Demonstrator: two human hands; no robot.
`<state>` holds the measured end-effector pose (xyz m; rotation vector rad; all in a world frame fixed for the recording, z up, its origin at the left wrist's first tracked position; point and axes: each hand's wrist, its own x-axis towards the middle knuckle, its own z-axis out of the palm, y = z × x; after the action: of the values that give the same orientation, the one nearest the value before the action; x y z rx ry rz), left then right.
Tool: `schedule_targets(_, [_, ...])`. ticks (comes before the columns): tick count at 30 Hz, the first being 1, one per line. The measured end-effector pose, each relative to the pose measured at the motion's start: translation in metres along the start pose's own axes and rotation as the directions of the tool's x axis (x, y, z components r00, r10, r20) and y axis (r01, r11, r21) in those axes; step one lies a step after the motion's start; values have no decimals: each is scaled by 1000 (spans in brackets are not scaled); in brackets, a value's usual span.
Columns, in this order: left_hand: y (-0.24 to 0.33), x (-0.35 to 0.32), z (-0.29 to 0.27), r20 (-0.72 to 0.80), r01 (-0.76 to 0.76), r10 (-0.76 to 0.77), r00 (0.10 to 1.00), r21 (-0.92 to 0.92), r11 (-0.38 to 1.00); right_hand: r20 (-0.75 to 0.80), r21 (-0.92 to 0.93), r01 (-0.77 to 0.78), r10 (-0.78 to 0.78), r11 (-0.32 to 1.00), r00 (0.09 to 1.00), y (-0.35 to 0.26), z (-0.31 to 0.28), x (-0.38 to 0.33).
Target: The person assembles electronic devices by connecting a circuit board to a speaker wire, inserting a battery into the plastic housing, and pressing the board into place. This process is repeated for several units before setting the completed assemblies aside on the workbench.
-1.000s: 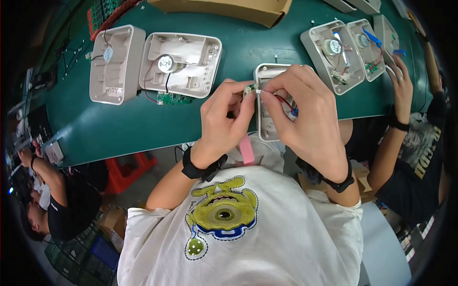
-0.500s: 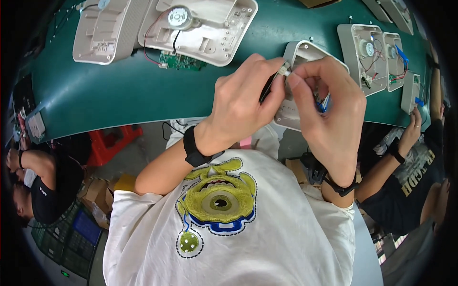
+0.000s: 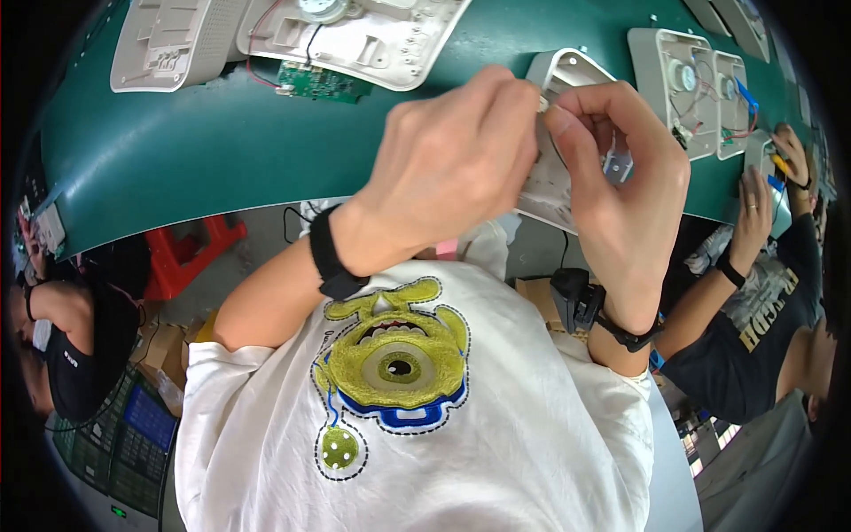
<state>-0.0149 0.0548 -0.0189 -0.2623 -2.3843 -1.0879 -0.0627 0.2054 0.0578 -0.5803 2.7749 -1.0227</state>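
Left hand [image 3: 456, 155] rolls knuckles-up, grip hidden; right hand [image 3: 625, 173] pinches pale connector [image 3: 542, 105], likely light, fragile, best held by its housing.

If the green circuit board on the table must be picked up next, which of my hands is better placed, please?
Your left hand, probably: it is nearer the green circuit board, while your right hand is farther away, over the open case.

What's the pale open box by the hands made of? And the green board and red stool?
The pale box looks like smooth plastic, its rounded rim seemingly moulded. The green board is probably circuit-board laminate, its face finely speckled. The red stool may be plastic: evenly coloured, slightly shiny.
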Motion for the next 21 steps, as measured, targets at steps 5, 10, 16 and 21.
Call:
schedule_targets(5, [10,19,-13,100,137,-132,986,-49,989,-203,-71,6,-21,997,979,14,-39,-20])
schedule_targets(10, [19,31,-25,260,241,-220,940,-52,969,-233,-120,-57,28,991,972,11,-23,-79])
schedule_targets(16, [34,27,-20,340,390,-325,882,-143,910,-289,-180,-67,12,981,957,-1,45,-72])
schedule_targets(21, [35,28,-16,342,252,-168,924,-217,943,-363,-320,-45,-79,946,928,25,53,-50])
